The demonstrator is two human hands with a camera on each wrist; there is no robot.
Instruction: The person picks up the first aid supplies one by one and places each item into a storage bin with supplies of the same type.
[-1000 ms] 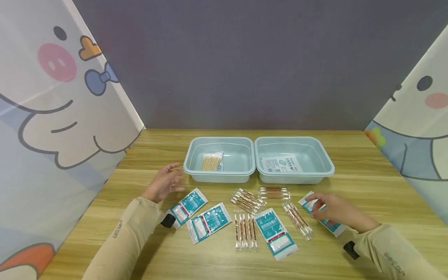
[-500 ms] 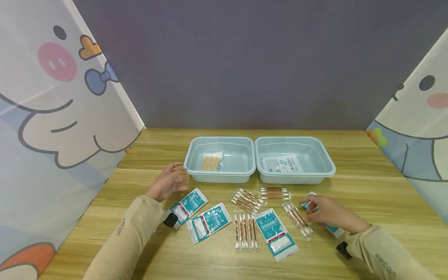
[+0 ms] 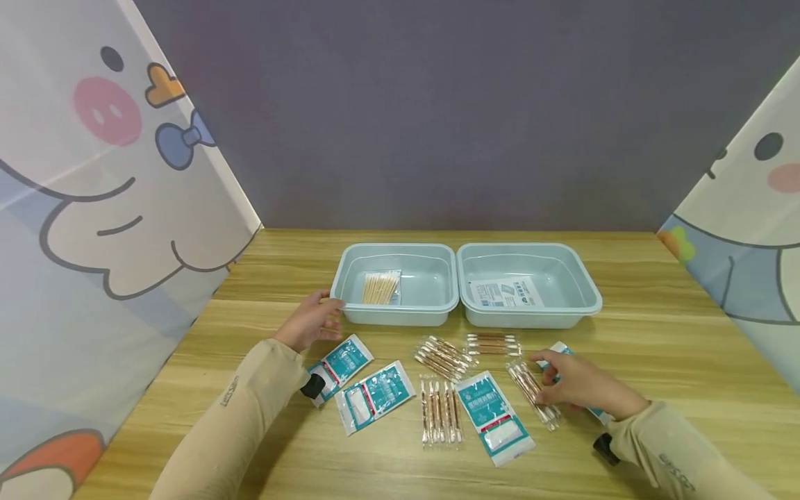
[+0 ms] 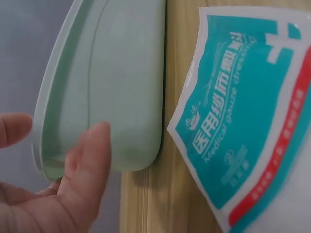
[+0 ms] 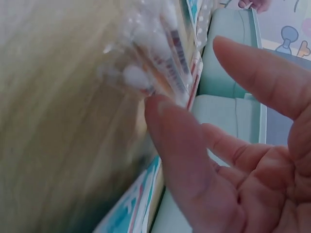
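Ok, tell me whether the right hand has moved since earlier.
Yes: in the head view, against the unmoved rightmost swab packet, the right hand has shifted left and now partly overlaps it.

- Head: bright, even light; soft shadow under left sleeve (image 3: 228, 410).
- Left wrist: dimmer, left hand (image 4: 73, 194) slightly soft.
- Right wrist: murky; swab pack (image 5: 158, 53) blurred, wrapper glinting.

I count two hands (image 3: 310, 322), two pale tubs (image 3: 400, 317), four teal gauze packets (image 3: 489, 408), four packs of brown-stemmed swabs (image 3: 441, 417), one pack of pale sticks (image 3: 379, 287), one white printed piece (image 3: 507, 292).
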